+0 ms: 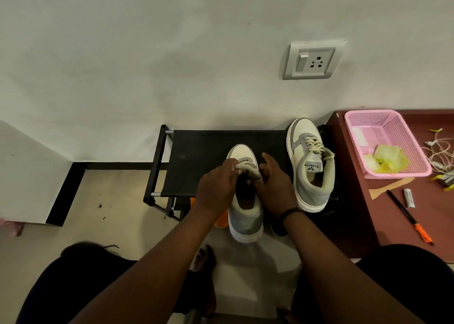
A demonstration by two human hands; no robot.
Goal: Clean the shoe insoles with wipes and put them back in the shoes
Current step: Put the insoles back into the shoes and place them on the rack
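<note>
A cream-and-grey sneaker (245, 215) sits at the front edge of the black shoe rack (196, 156), heel toward me. My left hand (217, 188) grips its tongue and pulls it up. My right hand (275, 183) rests against the shoe's right side at the opening, fingers loosely extended. The inside of the shoe is dark and I cannot make out an insole. The second sneaker (310, 166) stands on the rack's right end, laces tied loosely, opening facing me.
A maroon table (398, 215) on the right carries a pink basket (383, 141) with a crumpled yellow-green wipe (387, 160), cables, an orange-capped pen (410, 218) and a small tube. A wall socket is above. An orange item lies under the rack.
</note>
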